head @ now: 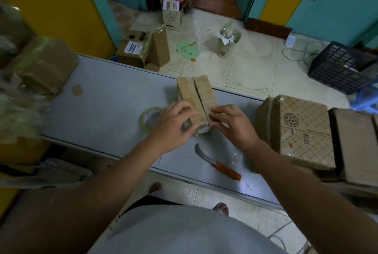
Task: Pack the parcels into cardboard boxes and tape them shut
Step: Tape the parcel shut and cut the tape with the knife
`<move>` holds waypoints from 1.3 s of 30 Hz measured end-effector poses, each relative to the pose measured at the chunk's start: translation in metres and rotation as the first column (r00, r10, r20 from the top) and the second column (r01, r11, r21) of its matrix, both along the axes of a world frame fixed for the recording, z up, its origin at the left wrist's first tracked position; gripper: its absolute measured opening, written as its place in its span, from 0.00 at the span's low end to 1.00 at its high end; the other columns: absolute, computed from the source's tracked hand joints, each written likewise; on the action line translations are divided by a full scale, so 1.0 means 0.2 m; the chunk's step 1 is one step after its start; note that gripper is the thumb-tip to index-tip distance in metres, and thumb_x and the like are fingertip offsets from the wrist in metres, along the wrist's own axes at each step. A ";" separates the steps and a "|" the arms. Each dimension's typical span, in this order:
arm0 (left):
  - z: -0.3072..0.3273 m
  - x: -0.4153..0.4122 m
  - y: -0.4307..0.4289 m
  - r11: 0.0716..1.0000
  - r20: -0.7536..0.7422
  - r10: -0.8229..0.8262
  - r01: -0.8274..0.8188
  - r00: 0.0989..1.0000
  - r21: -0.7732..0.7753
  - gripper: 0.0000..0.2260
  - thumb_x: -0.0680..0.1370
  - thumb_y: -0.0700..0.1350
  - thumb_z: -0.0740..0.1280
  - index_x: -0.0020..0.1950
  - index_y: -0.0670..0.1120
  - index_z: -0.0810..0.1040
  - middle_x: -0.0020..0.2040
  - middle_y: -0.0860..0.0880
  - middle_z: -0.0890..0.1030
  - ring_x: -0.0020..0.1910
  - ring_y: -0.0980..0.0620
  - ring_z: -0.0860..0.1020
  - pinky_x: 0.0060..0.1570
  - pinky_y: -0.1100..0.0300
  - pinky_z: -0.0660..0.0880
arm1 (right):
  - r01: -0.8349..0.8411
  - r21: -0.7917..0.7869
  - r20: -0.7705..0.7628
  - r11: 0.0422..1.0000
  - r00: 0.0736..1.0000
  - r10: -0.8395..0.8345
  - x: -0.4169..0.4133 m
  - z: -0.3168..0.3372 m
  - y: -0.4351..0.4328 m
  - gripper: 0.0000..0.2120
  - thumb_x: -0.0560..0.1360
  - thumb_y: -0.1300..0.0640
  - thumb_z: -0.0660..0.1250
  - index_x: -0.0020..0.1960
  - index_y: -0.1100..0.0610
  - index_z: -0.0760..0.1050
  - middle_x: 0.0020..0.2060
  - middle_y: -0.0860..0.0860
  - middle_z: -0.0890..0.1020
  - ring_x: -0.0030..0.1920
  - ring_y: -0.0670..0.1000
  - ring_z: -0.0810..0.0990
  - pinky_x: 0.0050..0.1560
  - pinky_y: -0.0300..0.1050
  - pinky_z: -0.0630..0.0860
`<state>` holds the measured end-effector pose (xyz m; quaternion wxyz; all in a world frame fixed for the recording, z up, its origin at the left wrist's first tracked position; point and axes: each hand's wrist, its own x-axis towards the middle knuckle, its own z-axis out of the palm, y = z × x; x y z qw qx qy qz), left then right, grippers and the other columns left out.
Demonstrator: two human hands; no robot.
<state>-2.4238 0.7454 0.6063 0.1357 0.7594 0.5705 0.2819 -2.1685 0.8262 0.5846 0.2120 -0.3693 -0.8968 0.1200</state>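
Note:
A small cardboard box (pixel 197 95) lies on the grey table (pixel 106 98), its two top flaps meeting along a seam. My left hand (pixel 173 122) grips the box's near left corner, fingers curled over the flap. My right hand (pixel 231 124) holds the near right side, fingertips pressing clear tape at the near end. A roll of tape (pixel 150 118) lies flat just left of my left hand. Which parcel is inside the box is hidden.
A curved knife with an orange handle (pixel 218 163) lies near the table's front edge. Patterned cardboard boxes (pixel 300 128) stand at the right, wrapped parcels (pixel 43 65) at the left. On the floor beyond are boxes (pixel 135 49), a bin (pixel 227 42) and a dark crate (pixel 343 67).

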 end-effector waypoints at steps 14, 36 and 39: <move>-0.17 -0.04 0.05 0.957 -0.080 -0.204 0.216 0.976 0.191 0.12 0.76 0.42 0.78 0.59 0.42 0.87 0.54 0.47 0.86 0.54 0.53 0.76 0.63 0.73 0.68 | -0.149 0.089 -0.045 0.985 0.987 0.154 -0.03 -0.10 0.01 0.15 0.74 0.58 0.78 0.60 0.61 0.85 0.56 0.59 0.84 0.54 0.62 0.82 0.50 0.57 0.82; -0.19 -0.18 -0.10 0.968 0.193 0.200 -0.162 0.961 -0.194 0.05 0.79 0.49 0.75 0.51 0.49 0.88 0.43 0.54 0.87 0.40 0.57 0.83 0.41 0.49 0.82 | 0.246 -0.426 -0.174 0.871 0.922 -0.346 -0.07 -0.05 -0.23 0.02 0.76 0.58 0.76 0.46 0.54 0.84 0.40 0.45 0.83 0.42 0.43 0.80 0.44 0.37 0.77; -0.19 -0.17 -0.08 0.953 0.217 0.232 -0.176 0.948 -0.248 0.05 0.78 0.48 0.77 0.50 0.49 0.87 0.43 0.55 0.86 0.41 0.59 0.82 0.45 0.55 0.83 | 0.267 -0.493 -0.176 0.828 0.902 -0.395 -0.09 -0.04 -0.23 0.03 0.77 0.57 0.76 0.46 0.53 0.83 0.39 0.44 0.83 0.42 0.43 0.81 0.43 0.32 0.76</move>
